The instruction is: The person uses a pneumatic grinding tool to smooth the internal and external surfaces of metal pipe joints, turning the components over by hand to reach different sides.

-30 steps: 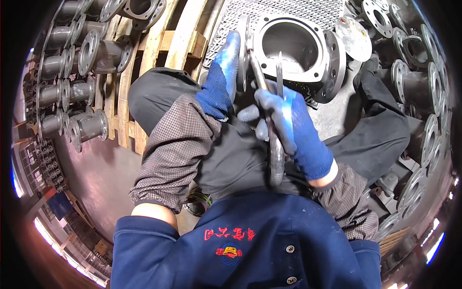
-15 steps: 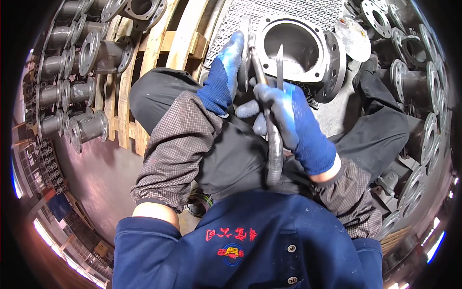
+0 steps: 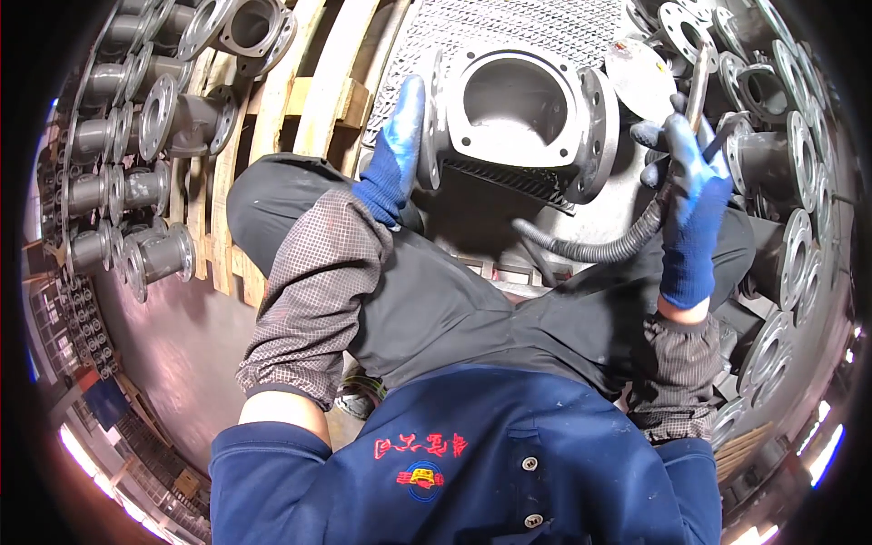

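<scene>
A grey cast-metal valve body (image 3: 453, 127) with a square machined top opening and round end flanges sits in front of me on a textured grate. My left hand (image 3: 397, 136), in a blue coated glove, lies with straight fingers against the outer side of its left flange. Off to the right, my gloved right hand (image 3: 692, 177) is closed around a metal wand (image 3: 698, 86) with a ribbed grey hose (image 3: 627, 247). The wand points away from me, clear of the valve body. The palm side of that grip is hidden.
A wooden pallet (image 3: 313, 77) stands to the left, with flanged castings (image 3: 189, 118) beyond it. More flanged castings (image 3: 772, 154) are stacked along the right. Near the right hand is a pale round disc (image 3: 639, 80). The grate (image 3: 509, 23) extends behind the valve body.
My right hand has swung the wand and hose from beside the left flange out to the right. The left hand stays at the left flange; the valve body appears slightly lower and further left.
</scene>
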Motion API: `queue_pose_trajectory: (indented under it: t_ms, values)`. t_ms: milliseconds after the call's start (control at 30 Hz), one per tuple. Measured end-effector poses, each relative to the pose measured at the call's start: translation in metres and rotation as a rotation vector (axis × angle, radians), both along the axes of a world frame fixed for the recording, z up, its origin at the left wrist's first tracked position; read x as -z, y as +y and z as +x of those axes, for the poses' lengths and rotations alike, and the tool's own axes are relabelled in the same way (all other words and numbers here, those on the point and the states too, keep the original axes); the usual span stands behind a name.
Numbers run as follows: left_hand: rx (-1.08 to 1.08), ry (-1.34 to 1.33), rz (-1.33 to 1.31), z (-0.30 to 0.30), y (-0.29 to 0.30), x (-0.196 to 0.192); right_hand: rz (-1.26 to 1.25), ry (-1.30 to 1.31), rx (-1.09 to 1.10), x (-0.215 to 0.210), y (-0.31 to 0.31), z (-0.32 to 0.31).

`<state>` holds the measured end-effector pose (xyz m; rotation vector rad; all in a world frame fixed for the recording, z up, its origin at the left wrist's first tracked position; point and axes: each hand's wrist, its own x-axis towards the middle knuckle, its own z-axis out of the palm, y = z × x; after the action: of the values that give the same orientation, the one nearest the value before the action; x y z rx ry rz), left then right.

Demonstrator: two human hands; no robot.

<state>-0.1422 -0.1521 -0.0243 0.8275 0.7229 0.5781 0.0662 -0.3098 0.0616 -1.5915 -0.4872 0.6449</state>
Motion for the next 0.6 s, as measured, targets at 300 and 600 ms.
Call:
queue_pose_trajectory:
  t_ms: [300,600]
  values:
    - [-0.137,0.345,0.324,-0.014,0.008,0.024,0.006,0.031,0.059,0.151,-0.011,-0.008]
    - [-0.056,0.672,1.276,-0.043,-0.005,-0.045,0.009,-0.05,-0.23,0.113,0.017,0.007]
